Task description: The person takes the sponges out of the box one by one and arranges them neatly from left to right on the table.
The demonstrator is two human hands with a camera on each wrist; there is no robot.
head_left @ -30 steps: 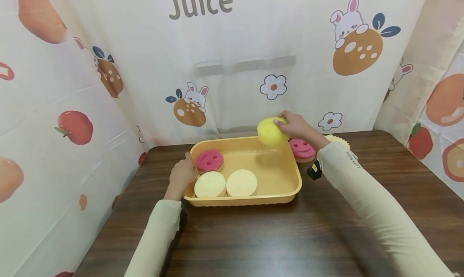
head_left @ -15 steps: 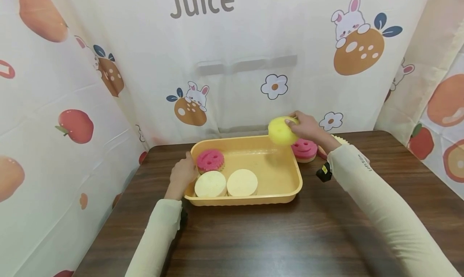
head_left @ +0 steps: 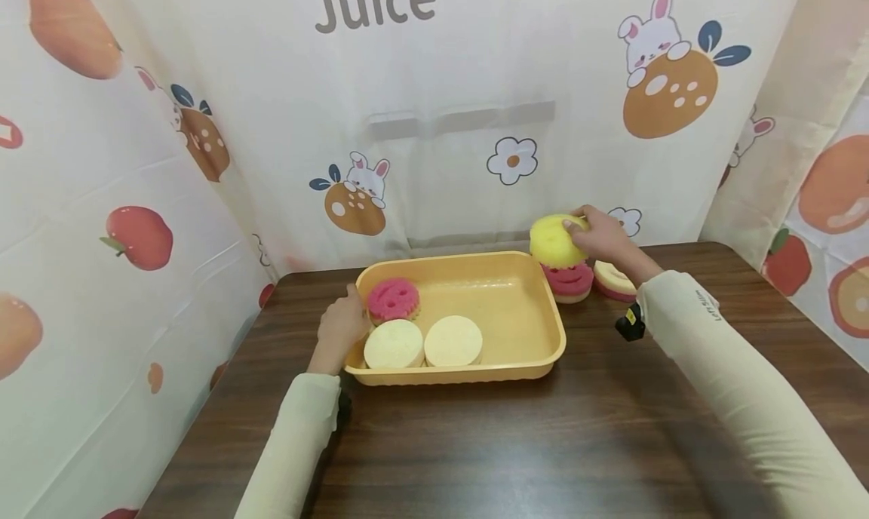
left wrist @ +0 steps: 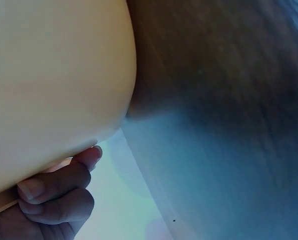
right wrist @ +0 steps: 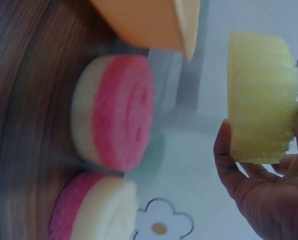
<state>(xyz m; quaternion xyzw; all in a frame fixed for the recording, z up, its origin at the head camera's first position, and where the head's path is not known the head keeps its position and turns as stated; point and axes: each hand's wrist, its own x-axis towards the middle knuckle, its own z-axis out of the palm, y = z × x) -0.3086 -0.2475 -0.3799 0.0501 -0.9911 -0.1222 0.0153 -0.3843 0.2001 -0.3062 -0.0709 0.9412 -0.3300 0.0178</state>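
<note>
The right hand (head_left: 600,236) is pinching the yellow sponge (head_left: 555,244) between thumb and fingers, its grip parted only by the sponge's thickness. That sponge is hanging in the air past the right end of the tray (head_left: 509,315), above a pink sponge (head_left: 569,284). A cream-topped sponge (head_left: 614,281) is sitting just beside the pink one on the bench (head_left: 475,451). The left hand (head_left: 342,324) is holding the tray's left rim, its grip curled round it. Inside, another pink sponge (head_left: 392,298) and two cream sponges (head_left: 394,344) are lying.
</note>
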